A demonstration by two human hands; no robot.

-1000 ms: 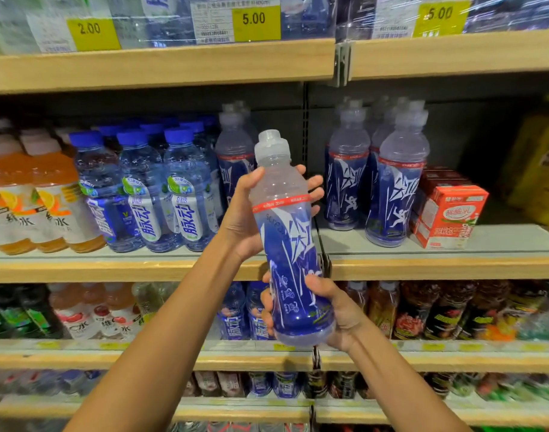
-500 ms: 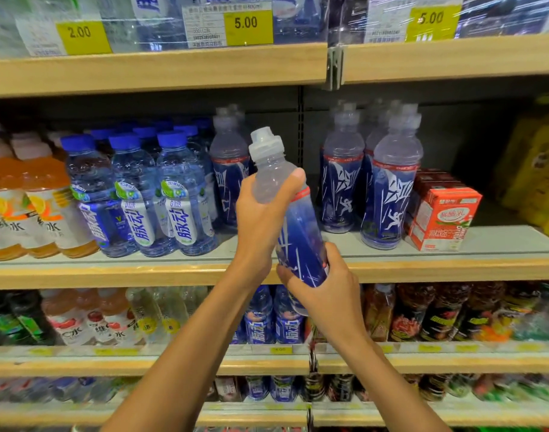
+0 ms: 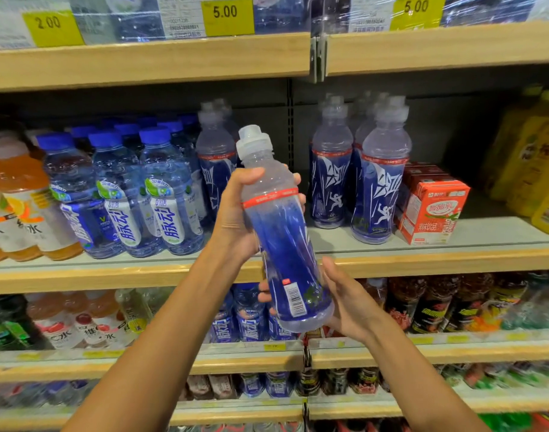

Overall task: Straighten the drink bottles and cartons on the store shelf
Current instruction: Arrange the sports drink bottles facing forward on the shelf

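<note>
Holding one blue sports bottle [image 3: 282, 244] in mid-air, in front of the middle shelf [image 3: 422, 260] and clear of its board. Tilted, cap leaning up and left, barcode side turned to the camera. Gripping it at the shoulder with the left hand [image 3: 235, 213]: thumb across the near side, fingers curled round the far side just above the red band. Cradling the base with the right hand [image 3: 344, 297]: thumb laid up the right side, fingers curled underneath, tips showing at the left of the base.

Judging by the shelf, partly done. Already upright with labels forward: the matching bottles [image 3: 382, 182] right of the shelf divider, the water bottles [image 3: 160, 194] with blue caps at left, the orange drinks [image 3: 20, 207] at far left. Square enough too, it seems: the red cartons [image 3: 432, 210] just beside the matching bottles. Open at the front edge: a gap between the water bottles and the divider, with a back file [image 3: 217, 169] of the same drink behind it. Probably the home for the held one.

Left to do, seemingly: turn the label forward, stand the bottle upright in that gap, bring it level with its neighbours. Cannot tell about the yellow bottles [image 3: 535, 169] at far right or the lower shelves: too blurred.
</note>
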